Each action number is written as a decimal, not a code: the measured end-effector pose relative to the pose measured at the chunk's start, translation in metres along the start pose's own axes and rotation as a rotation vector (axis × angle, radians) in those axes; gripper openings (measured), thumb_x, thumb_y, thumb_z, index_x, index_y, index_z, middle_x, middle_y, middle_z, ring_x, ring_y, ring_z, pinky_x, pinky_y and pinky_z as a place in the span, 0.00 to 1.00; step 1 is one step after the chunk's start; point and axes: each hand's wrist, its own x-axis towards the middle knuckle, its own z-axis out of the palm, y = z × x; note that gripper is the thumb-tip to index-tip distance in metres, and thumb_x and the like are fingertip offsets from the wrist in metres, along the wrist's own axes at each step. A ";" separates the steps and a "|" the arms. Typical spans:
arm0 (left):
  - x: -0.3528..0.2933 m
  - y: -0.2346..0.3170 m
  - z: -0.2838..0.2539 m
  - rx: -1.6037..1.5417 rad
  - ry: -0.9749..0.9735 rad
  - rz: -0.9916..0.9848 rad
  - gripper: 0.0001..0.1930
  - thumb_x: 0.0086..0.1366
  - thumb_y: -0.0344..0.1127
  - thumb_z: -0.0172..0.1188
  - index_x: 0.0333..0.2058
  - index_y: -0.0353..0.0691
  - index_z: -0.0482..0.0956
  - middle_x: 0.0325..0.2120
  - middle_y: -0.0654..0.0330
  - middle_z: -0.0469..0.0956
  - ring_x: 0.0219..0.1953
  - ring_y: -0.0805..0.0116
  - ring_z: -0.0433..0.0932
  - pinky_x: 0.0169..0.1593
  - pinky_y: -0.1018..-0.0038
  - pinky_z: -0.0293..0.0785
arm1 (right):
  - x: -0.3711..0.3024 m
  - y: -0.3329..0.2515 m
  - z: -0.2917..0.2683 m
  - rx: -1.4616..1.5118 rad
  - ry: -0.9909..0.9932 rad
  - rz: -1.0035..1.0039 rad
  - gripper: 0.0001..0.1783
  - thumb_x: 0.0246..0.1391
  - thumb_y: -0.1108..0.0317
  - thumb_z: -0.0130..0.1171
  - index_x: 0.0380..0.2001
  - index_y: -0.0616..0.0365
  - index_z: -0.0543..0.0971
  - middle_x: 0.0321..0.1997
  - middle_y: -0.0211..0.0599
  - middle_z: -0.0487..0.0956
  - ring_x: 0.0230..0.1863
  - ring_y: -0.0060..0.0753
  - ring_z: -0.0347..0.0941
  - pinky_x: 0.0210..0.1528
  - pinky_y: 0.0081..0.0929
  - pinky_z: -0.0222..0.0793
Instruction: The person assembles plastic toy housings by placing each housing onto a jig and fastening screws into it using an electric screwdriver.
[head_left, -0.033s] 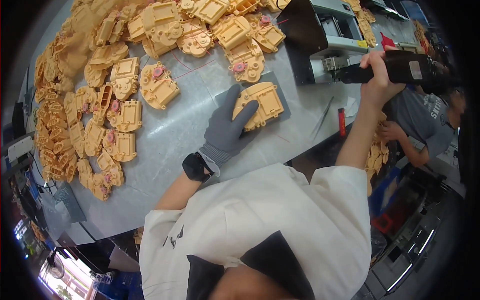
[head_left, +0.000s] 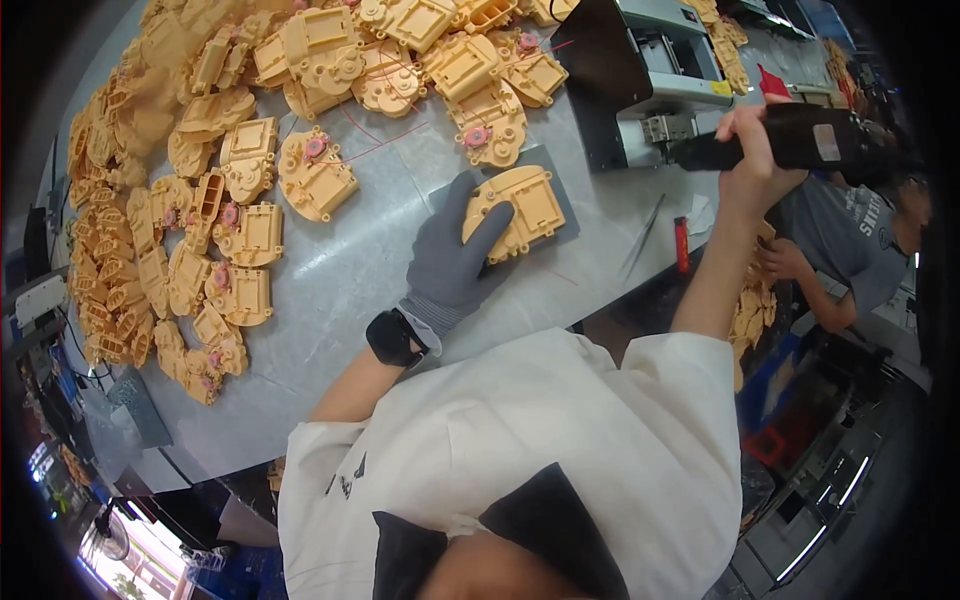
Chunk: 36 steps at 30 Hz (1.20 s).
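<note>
On a small grey pad [head_left: 568,222] on the table lies a yellow plastic housing [head_left: 527,208] with a rectangular recess. My gloved left hand [head_left: 455,240] grips its left side, thumb across the top and fingers round the far edge. Off to the right, my bare right hand [head_left: 750,155] is wrapped round a black electric screwdriver [head_left: 795,138], held nearly level. Its narrow front end points left, at the front of a grey screw feeder [head_left: 668,128]; whether the tip touches it I cannot tell.
Yellow housings [head_left: 320,50] lie heaped along the far and left sides, several with pink round parts and red wires. Tweezers [head_left: 645,235] and a red-handled tool [head_left: 682,245] lie right of the pad. A black panel [head_left: 600,80] flanks the feeder. A co-worker [head_left: 850,240] is at the right.
My right hand and the screwdriver have shifted very slightly to the left and nearer. The left hand still holds the housing in the same place.
</note>
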 end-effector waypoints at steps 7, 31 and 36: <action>-0.008 0.002 0.003 0.248 0.006 -0.049 0.36 0.40 0.42 0.70 0.50 0.48 0.64 0.44 0.55 0.69 0.51 0.51 0.64 0.57 0.51 0.50 | -0.056 -0.060 -0.003 0.309 -0.154 -0.140 0.21 0.41 0.81 0.47 0.43 0.64 0.62 0.18 0.36 0.66 0.17 0.28 0.65 0.27 0.32 0.66; -0.001 -0.013 0.009 0.050 0.058 0.008 0.33 0.43 0.42 0.66 0.50 0.47 0.66 0.41 0.54 0.68 0.50 0.51 0.64 0.55 0.56 0.56 | -0.081 -0.046 0.025 0.437 -0.423 0.017 0.27 0.43 0.76 0.50 0.50 0.63 0.58 0.19 0.35 0.67 0.17 0.29 0.64 0.26 0.31 0.63; -0.001 -0.010 0.005 0.055 0.024 0.007 0.32 0.44 0.43 0.66 0.50 0.47 0.65 0.41 0.54 0.68 0.49 0.52 0.64 0.55 0.57 0.57 | -0.083 -0.037 0.031 0.494 -0.470 0.018 0.23 0.45 0.72 0.53 0.46 0.63 0.60 0.20 0.35 0.67 0.18 0.29 0.64 0.26 0.30 0.63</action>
